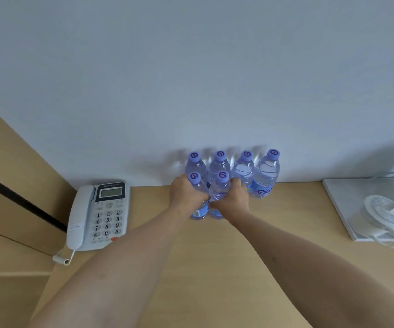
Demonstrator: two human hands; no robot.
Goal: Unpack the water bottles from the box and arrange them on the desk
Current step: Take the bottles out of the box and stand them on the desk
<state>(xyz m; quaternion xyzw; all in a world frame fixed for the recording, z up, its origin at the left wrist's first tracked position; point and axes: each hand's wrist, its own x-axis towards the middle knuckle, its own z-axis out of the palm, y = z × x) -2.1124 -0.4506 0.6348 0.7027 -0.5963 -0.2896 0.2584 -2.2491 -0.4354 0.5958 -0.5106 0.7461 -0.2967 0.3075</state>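
Several clear water bottles with purple caps stand upright on the wooden desk (pixel 214 256) against the white wall. The back row (pixel 265 174) runs left to right along the wall. In front of it stand two more bottles. My left hand (pixel 184 192) grips the front left bottle (pixel 197 183) around its body. My right hand (pixel 235 197) grips the front right bottle (pixel 219 188) the same way. Both front bottles rest on the desk and touch each other. The box is not in view.
A white desk telephone (pixel 99 214) lies to the left of the bottles, its cord hanging over the desk's left edge. At the right, a white tray (pixel 342 204) holds glass lids or cups. Bare desk surface stretches in front of the bottles.
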